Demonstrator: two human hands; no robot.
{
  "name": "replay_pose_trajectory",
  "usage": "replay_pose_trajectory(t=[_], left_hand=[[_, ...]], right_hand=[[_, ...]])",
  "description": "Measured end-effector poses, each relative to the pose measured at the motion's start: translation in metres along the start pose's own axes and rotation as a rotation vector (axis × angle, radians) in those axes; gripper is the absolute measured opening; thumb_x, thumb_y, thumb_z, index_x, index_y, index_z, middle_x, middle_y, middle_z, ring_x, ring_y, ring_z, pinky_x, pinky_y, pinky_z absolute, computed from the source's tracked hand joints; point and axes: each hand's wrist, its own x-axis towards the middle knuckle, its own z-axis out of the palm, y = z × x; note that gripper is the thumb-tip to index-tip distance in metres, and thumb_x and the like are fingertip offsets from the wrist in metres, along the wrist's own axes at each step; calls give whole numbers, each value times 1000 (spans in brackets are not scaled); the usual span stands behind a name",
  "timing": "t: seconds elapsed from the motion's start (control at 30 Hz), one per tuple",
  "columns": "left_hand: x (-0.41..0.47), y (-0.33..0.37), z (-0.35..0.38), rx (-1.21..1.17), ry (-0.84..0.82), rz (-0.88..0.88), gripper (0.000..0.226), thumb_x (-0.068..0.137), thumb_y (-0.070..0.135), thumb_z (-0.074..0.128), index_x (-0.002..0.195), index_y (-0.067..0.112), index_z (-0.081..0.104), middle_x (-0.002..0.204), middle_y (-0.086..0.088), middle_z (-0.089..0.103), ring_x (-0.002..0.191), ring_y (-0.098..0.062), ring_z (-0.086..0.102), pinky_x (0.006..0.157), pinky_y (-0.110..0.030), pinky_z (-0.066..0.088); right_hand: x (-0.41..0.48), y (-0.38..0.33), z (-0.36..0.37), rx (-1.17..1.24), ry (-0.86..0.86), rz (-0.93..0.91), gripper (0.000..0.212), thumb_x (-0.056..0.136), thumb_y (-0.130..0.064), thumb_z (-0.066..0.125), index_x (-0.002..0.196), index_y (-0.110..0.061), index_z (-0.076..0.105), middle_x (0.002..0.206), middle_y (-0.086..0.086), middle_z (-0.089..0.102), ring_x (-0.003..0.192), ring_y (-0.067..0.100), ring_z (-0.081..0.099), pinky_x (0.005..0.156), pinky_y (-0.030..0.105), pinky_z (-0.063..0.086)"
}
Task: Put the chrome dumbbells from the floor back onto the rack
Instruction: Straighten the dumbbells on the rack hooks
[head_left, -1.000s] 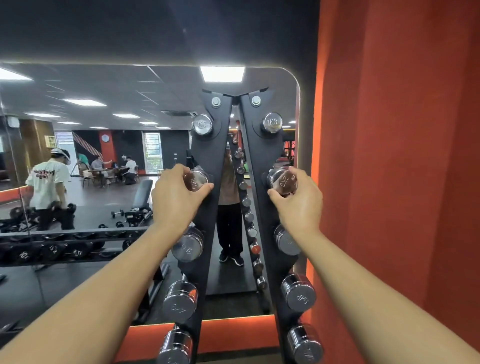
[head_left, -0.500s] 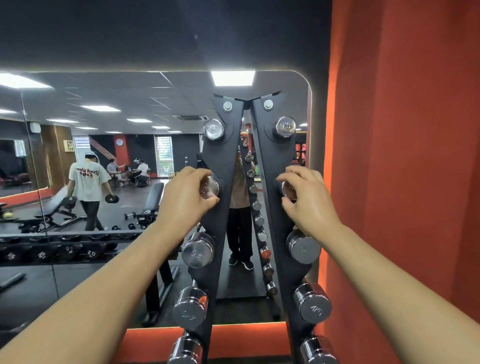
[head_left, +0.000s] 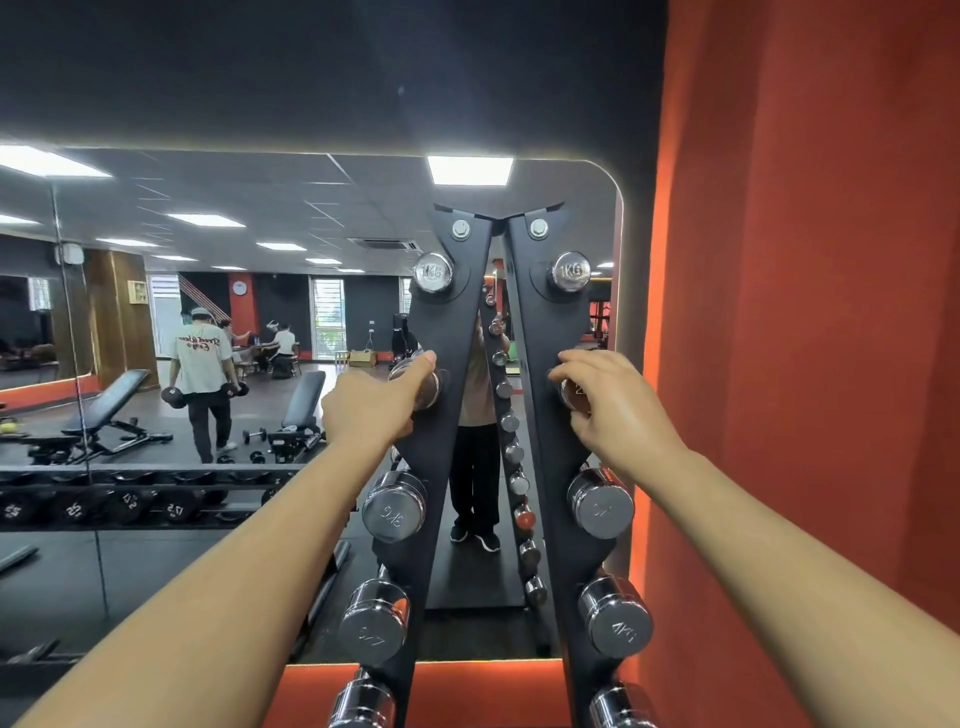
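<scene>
Seating two chrome dumbbells on the rack (head_left: 540, 332), second tier down, one per upright.

Left dumbbell (head_left: 427, 391): at its slot on the left upright, long axis running away from the person toward the mirror (head_left: 260, 208). Its near end is held by the left hand (head_left: 371, 410), fingers curled round it.

Right dumbbell (head_left: 571, 395): same tier, right upright, same axis. Its near end is grasped from the outer side by the right hand (head_left: 615, 410).

Each weight lies straight ahead of its own fingers. Letting go likely means drawing both hands straight back.
</scene>
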Motion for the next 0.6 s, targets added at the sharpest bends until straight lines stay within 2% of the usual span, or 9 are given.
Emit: replay_pose_trajectory(t=[0.1, 0.17, 0.27, 0.33, 0.4, 0.47, 0.53, 0.6], left_hand=[[-1, 0, -1, -83, -37, -63, 74, 63, 82, 72, 77, 10, 64, 51, 1, 71, 61, -19, 76, 86, -44, 61], [-3, 0, -2, -87, -44, -81, 75, 63, 82, 72, 82, 9, 65, 54, 0, 72, 58, -17, 76, 88, -42, 61], [-2, 0, -3, -69, -56, -71, 77, 67, 81, 70, 87, 7, 68, 58, -3, 74, 57, -16, 75, 86, -40, 61], [-3, -2, -3, -90, -91, -58, 76, 70, 81, 68, 88, 6, 69, 68, -5, 76, 60, -18, 77, 84, -41, 62], [-7, -6, -4, -146, -119, -38, 71, 78, 80, 63, 78, 9, 65, 77, -8, 77, 66, -23, 78, 82, -42, 63], [-15, -12, -6, -203, -98, -31, 66, 90, 76, 48, 79, 13, 63, 84, -9, 75, 76, -28, 75, 77, -44, 62], [-26, -28, -6, -83, -50, 34, 51, 97, 60, 39, 94, 16, 63, 95, -9, 73, 86, -30, 69, 74, -40, 54], [-36, -58, -5, 106, -81, 164, 32, 92, 47, 51, 106, 19, 60, 108, -4, 71, 98, -26, 64, 85, -41, 51]], right_hand=[[-4, 3, -4, 99, 16, 64, 71, 78, 3, 74, 145, -18, 57, 154, 3, 53, 144, 25, 46, 117, 29, 31], [-9, 7, -3, 197, 78, 155, 79, 77, -8, 81, 149, -20, 51, 157, 2, 48, 145, 20, 44, 120, 29, 32], [-18, 11, 2, 272, 172, 274, 76, 74, -24, 90, 142, -19, 60, 142, -1, 61, 130, 18, 56, 114, 35, 43], [-22, 10, 5, 316, 194, 309, 73, 74, -25, 91, 141, -19, 62, 134, -2, 66, 122, 16, 61, 110, 34, 46], [-23, 9, 8, 344, 209, 317, 72, 75, -24, 90, 142, -22, 62, 128, -5, 69, 118, 15, 63, 109, 35, 48], [-22, 8, 8, 374, 215, 310, 73, 76, -20, 90, 143, -22, 61, 123, -6, 69, 115, 14, 63, 108, 36, 49], [-25, 9, 8, 396, 185, 326, 82, 77, -23, 90, 150, -24, 54, 136, -6, 66, 127, 14, 60, 113, 36, 45], [-35, 11, 10, 374, 103, 399, 99, 75, -38, 90, 159, -29, 38, 155, -6, 53, 142, 19, 49, 117, 38, 41]])
